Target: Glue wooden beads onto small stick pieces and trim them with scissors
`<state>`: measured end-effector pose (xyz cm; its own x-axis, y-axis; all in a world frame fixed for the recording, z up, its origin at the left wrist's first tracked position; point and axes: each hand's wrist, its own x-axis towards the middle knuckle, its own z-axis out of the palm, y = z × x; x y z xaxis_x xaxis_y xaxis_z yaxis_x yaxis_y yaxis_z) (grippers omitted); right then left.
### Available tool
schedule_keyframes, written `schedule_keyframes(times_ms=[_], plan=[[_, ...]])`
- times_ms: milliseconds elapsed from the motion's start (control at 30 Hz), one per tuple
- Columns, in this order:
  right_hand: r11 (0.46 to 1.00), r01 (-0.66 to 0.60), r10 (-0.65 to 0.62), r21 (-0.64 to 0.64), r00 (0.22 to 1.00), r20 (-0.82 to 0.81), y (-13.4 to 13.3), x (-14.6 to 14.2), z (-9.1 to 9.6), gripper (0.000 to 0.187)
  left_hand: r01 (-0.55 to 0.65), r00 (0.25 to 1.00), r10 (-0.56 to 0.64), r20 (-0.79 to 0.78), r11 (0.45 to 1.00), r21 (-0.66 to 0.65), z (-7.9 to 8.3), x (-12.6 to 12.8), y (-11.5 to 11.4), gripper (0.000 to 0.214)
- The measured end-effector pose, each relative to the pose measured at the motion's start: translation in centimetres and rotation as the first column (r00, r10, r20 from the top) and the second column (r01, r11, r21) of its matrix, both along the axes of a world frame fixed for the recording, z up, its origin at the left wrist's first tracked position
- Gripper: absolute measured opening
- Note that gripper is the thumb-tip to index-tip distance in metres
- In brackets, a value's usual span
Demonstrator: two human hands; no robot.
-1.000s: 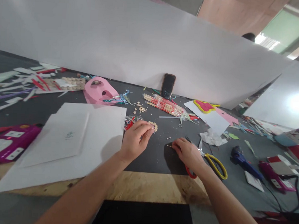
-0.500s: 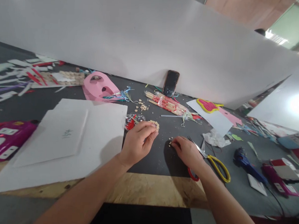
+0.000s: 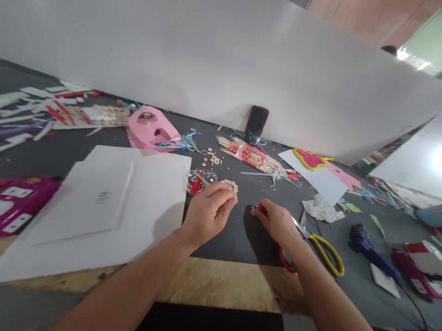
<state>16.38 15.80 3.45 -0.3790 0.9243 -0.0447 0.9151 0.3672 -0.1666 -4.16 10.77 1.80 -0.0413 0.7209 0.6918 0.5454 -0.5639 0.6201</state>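
Loose beads [image 3: 254, 208] lie on the mat [image 3: 235, 238] just left of the scissors [image 3: 318, 242]. The right hand [image 3: 277, 224] pinches them. The left hand [image 3: 208, 213], farther left, is pinched shut, contents unclear. Judged best: light pressure, one bead at a time.

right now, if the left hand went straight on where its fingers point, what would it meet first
Most likely the small heap of pale round beads on the dark mat, right ahead of the left hand; its fingers may already touch it.
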Motion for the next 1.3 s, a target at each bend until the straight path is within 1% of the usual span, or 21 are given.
schedule_keyframes(times_ms=[200,300,367,467,533,633,700,733,800,867,900,967,1033,1100,1133,1167,1200,1233,1267,1300], plan=[[0.998,0.043,-0.042,0.047,0.999,-0.026,1.0,0.6,-0.1,0.022,0.015,1.0,-0.015,-0.012,1.0,0.005,0.1,-0.1,0.0,0.012],[0.998,0.026,-0.023,0.051,0.998,-0.05,1.0,0.8,-0.1,0.02,0.027,1.0,-0.027,-0.009,1.0,0.0,0.1,-0.1,-0.1,0.013],[0.997,0.037,-0.031,0.071,0.996,-0.082,0.7,0.9,0.1,0.019,0.026,1.0,-0.026,-0.004,0.999,-0.028,0.0,-0.2,0.0,0.015],[0.98,0.133,-0.107,0.147,0.979,-0.174,-0.4,1.4,0.9,0.024,0.009,1.0,-0.01,-0.01,0.998,-0.064,-0.5,-0.3,0.2,0.019],[0.96,0.202,-0.149,0.194,0.954,-0.259,-1.6,2.1,1.3,0.027,0.013,0.999,-0.017,-0.046,0.996,-0.092,-0.9,-0.2,0.3,0.026],[0.942,0.261,-0.165,0.209,0.906,-0.39,-3.5,3.4,1.3,0.026,0.086,0.989,-0.104,-0.109,0.983,-0.165,-1.2,-0.1,0.4,0.035],[0.936,0.287,-0.159,0.202,0.859,-0.486,-4.7,4.0,0.9,0.026,0.133,0.98,-0.161,-0.114,0.966,-0.221,-1.2,0.1,0.3,0.038],[0.928,0.294,-0.142,0.229,0.848,-0.511,-5.2,4.1,0.7,0.027,0.146,0.978,-0.178,-0.11,0.957,-0.25,-1.1,0.2,0.2,0.04],[0.892,0.282,-0.08,0.354,0.868,-0.489,-6.1,3.8,0.3,0.033,0.157,0.976,-0.194,-0.097,0.941,-0.301,-0.8,0.5,0.0,0.044],[0.85,0.218,-0.011,0.479,0.917,-0.399,-7.0,2.9,0.2,0.036,0.164,0.975,-0.204,-0.088,0.927,-0.337,-0.5,0.8,-0.4,0.05],[0.846,0.176,0.021,0.503,0.932,-0.361,-7.5,2.3,0.3,0.036,0.169,0.973,-0.211,-0.088,0.922,-0.348,-0.3,1.0,-0.6,0.052],[0.873,0.113,0.069,0.474,0.935,-0.349,-8.5,1.1,0.5,0.036,0.193,0.963,-0.246,-0.113,0.916,-0.353,0.4,1.7,-1.1,0.055],[0.91,0.081,0.089,0.408,0.92,-0.382,-9.3,0.2,0.9,0.03,0.251,0.93,-0.324,-0.174,0.905,-0.342,1.2,2.6,-1.9,0.054],[0.929,0.063,0.097,0.364,0.909,-0.405,-9.8,0.2,1.1,0.023,0.317,0.872,-0.416,-0.258,0.882,-0.349,2.0,3.4,-2.8,0.052],[0.932,0.056,0.103,0.357,0.906,-0.41,-10.0,0.6,1.1,0.024,0.326,0.843,-0.444,-0.304,0.871,-0.367,2.4,3.7,-3.3,0.051],[0.93,0.057,0.108,0.363,0.902,-0.419,-10.1,1.1,1.0,0.027,0.317,0.819,-0.448,-0.358,0.874,-0.369,2.7,3.9,-3.7,0.048],[0.926,0.068,0.107,0.372,0.896,-0.431,-10.2,1.8,1.0,0.028,0.28,0.807,-0.414,-0.422,0.896,-0.344,3.0,4.0,-4.0,0.045],[0.919,0.092,0.098,0.383,0.889,-0.447,-10.2,2.6,0.9,0.029,0.206,0.807,-0.335,-0.487,0.932,-0.298,3.2,4.0,-4.4,0.041],[0.912,0.121,0.083,0.392,0.882,-0.464,-10.3,3.4,0.7,0.028,0.107,0.811,-0.22,-0.542,0.967,-0.232,3.4,3.9,-4.8,0.036],[0.905,0.149,0.068,0.398,0.875,-0.48,-10.4,4.1,0.6,0.028,-0.002,0.81,-0.094,-0.579,0.987,-0.163,3.4,3.9,-5.2,0.031]])
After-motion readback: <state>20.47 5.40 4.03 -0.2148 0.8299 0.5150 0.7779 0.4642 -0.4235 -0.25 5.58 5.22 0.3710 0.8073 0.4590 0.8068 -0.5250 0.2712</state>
